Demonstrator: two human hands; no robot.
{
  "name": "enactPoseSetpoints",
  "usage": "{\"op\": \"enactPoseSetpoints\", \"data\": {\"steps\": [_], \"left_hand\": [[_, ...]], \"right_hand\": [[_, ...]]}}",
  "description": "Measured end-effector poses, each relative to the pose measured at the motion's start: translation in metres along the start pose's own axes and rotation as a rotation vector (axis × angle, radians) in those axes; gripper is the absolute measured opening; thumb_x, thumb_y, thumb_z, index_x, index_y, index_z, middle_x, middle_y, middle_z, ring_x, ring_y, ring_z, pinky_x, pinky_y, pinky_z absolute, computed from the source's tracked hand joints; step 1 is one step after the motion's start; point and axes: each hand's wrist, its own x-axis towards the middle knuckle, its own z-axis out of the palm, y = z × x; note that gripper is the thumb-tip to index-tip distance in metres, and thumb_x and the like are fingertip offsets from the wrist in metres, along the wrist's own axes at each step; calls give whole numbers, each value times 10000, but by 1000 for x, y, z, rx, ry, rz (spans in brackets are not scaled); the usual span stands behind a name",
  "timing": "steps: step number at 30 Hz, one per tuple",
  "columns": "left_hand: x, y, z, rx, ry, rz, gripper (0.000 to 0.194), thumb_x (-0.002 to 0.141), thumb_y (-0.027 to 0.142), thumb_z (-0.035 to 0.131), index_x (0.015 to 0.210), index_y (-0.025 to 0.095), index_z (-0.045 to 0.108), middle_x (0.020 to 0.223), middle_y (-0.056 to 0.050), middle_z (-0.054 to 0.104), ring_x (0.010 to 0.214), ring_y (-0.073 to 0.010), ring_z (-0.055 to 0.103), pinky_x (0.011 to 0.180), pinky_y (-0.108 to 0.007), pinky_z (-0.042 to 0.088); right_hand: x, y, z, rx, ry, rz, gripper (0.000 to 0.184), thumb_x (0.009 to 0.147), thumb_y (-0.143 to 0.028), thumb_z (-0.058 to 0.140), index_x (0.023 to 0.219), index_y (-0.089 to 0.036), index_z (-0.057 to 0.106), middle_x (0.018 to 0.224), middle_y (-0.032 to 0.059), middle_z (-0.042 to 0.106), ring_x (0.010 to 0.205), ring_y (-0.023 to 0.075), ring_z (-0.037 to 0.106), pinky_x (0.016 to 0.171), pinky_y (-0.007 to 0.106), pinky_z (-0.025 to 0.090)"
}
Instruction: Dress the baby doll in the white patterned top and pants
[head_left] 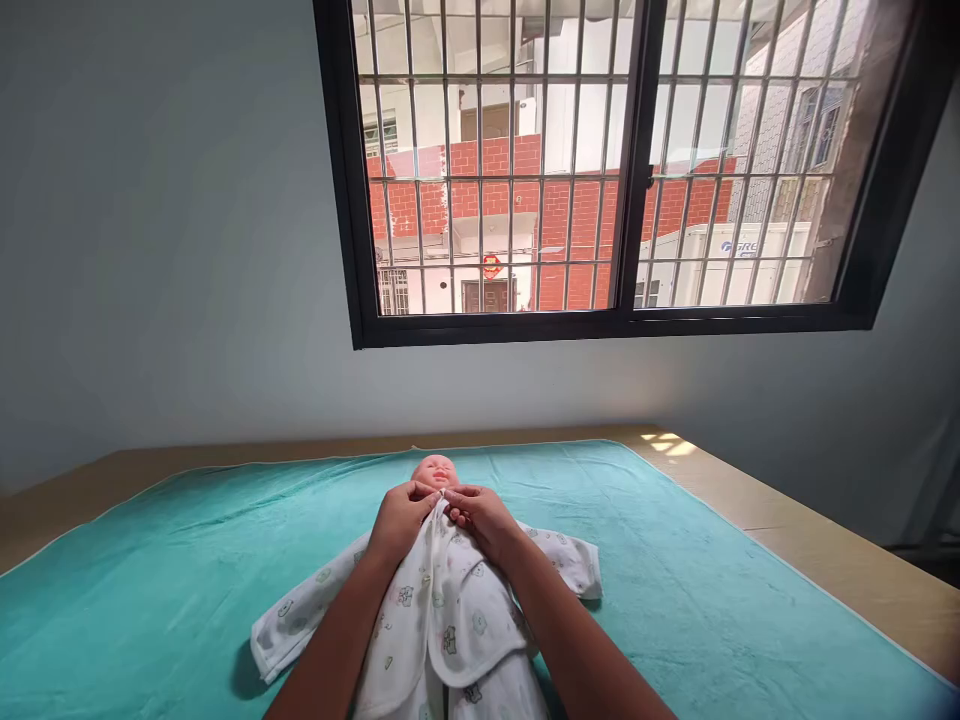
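Note:
A baby doll [436, 468] lies on its back with its head toward the window. It wears a white baby jacket [471, 610] printed with small animal figures, its sleeves spread to both sides. Just below the doll's chin, my left hand [403, 515] pinches the left front edge of the jacket at the neckline. My right hand [480, 515] pinches the other edge, with the fingertips of both hands almost meeting. Whatever fastener may be between the fingers is hidden. Lower down, the jacket fronts hang slightly apart over white printed trousers [499, 690].
Under the doll a turquoise cloth [187, 600] covers most of the wooden table [847, 555]. Behind the table stands a grey wall [187, 250] with a black-framed, barred window [491, 325].

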Motion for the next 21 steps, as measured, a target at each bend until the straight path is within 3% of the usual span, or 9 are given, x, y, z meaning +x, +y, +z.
{"op": "enactPoseSetpoints", "data": {"steps": [6, 12, 21], "left_hand": [[4, -4, -1, -73, -16, -21, 215, 619, 358, 703, 713, 167, 669, 766, -56, 756, 758, -209, 681, 682, -299, 501], [5, -5, 1, -56, 16, -32, 177, 628, 323, 724, 704, 166, 692, 753, -53, 747, 757, -201, 671, 700, -287, 495], [3, -3, 1, -6, 53, -26, 164, 642, 312, 705, 698, 158, 693, 744, -49, 743, 716, -191, 660, 667, -283, 485]], "right_hand": [[0, -2, -1, 14, -15, 10, 261, 649, -242, 834, 798, -70, 705, 635, 17, 602, 538, 50, 513, 508, 140, 423], [1, -2, 1, -39, 18, -4, 225, 618, -178, 781, 794, -107, 660, 661, 3, 614, 479, 25, 442, 375, 127, 243], [-3, -6, 3, -151, 14, -9, 234, 634, -198, 745, 836, -119, 657, 619, -25, 570, 458, 24, 394, 384, 149, 207]]}}
